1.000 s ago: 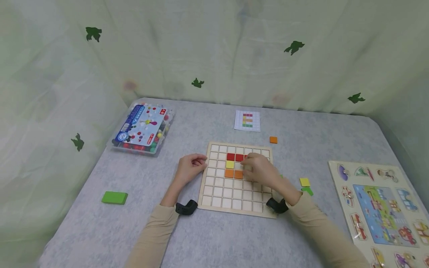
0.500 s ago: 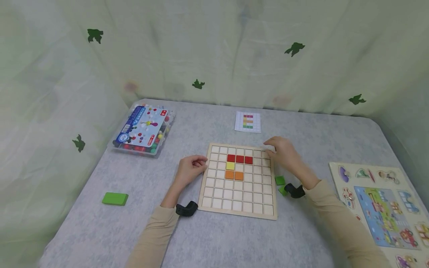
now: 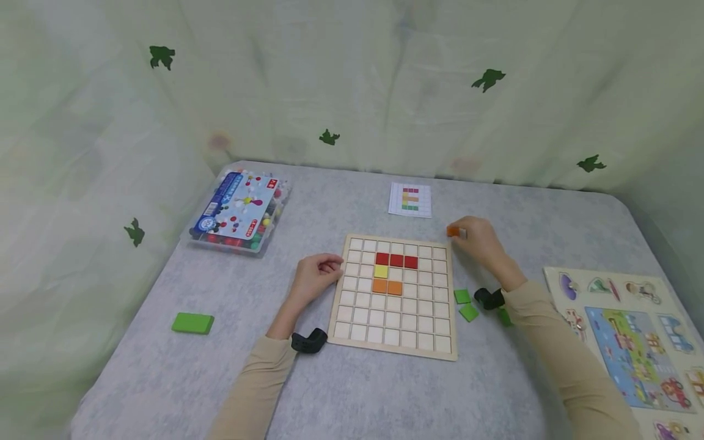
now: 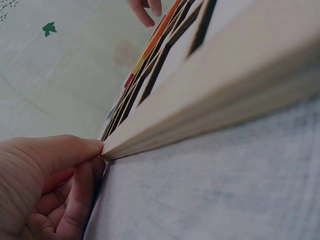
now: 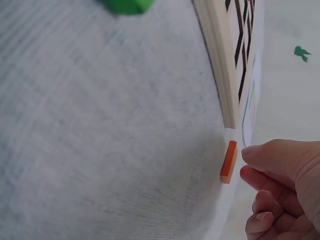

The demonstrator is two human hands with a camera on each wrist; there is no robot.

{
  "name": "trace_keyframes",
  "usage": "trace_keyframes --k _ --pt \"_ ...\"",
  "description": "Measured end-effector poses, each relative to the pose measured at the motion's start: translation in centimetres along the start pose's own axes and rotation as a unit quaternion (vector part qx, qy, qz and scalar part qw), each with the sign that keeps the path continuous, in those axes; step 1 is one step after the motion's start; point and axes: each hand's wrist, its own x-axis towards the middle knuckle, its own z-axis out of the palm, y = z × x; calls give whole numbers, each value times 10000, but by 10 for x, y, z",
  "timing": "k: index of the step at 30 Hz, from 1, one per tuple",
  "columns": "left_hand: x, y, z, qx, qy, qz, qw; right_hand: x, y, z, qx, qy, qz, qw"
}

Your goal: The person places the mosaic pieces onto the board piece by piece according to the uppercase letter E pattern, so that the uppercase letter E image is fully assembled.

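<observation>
My left hand (image 3: 313, 280) holds the left edge of the wooden grid board (image 3: 338, 305); in the left wrist view its thumb and curled forefinger (image 4: 97, 167) meet at the board's corner. The board carries three red tiles (image 3: 396, 261) in a row, a yellow tile (image 3: 381, 271) below the left one, and two orange tiles (image 3: 394, 288) lower down. Past its upper right corner, my right hand (image 3: 480, 241) is at a loose orange tile (image 3: 453, 231). In the right wrist view, thumb and forefinger are parted just beside that tile (image 5: 229, 162), with a small gap.
Several green tiles (image 3: 469, 312) lie right of the board. A printed pattern card (image 3: 410, 200) is behind it. A clear box of beads (image 3: 239, 211) stands back left, a green block (image 3: 192, 323) front left, and a picture puzzle (image 3: 627, 342) at the right.
My right hand has left the board's middle and moved right and back to the loose orange tile. The third red tile is uncovered. My left hand has stayed at the board's edge.
</observation>
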Motion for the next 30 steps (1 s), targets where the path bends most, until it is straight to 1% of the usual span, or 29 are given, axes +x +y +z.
trace_keyframes --k 4,12,22,26,30 --pt "0 1 0 -3 3 11 10000 2 5 2 -64 17 -9 10000" --pt "-1 3 -1 53 32 24 10000 3 7 4 -1 90 -17 10000" --pt "-1 -2 0 -15 -31 -55 10000 9 9 7 -219 -118 77 9997" --pt "-1 -1 0 -34 -43 -58 10000 10 9 6 -291 -177 114 9994" --pt "0 0 0 14 13 -33 10000 7 7 2 -397 -236 103 9989"
